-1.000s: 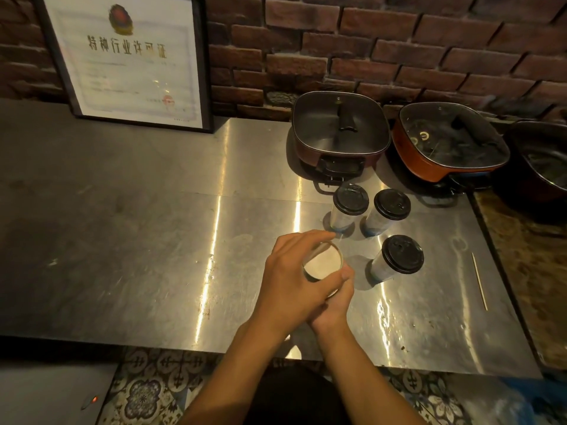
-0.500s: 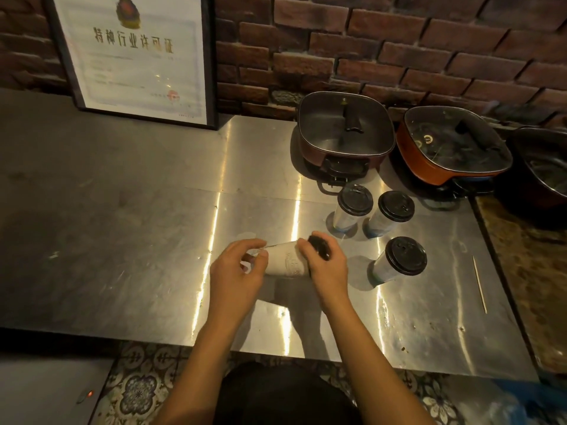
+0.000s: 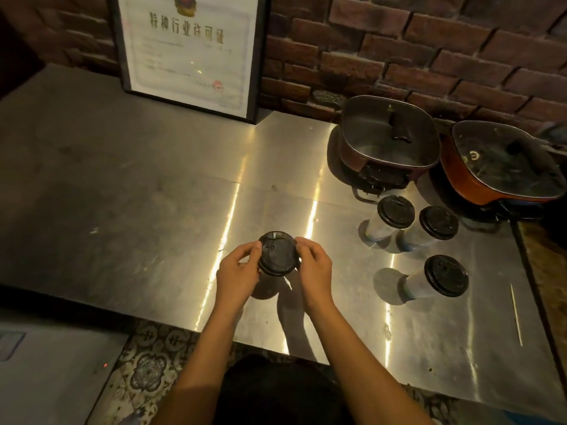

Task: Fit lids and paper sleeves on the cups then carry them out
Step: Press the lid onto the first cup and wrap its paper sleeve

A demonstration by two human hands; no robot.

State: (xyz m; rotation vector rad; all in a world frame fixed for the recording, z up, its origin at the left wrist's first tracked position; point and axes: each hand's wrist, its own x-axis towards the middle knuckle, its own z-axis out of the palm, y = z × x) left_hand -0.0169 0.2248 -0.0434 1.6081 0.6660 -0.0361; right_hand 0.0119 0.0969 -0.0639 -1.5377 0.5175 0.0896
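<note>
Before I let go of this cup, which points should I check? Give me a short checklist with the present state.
1. Black lid sits on the held cup: ok.
2. Lid snapped down all around: cannot tell.
3. Left hand and right hand grip the lid's sides: ok.
4. Paper sleeve on this cup: cannot tell, hidden under the lid.
5. Three other lidded cups stand upright: ok.
6. Steel counter beside the hands free for setting down: ok.

Three lidded cups (image 3: 426, 240) — before two pots (image 3: 389, 139)
</note>
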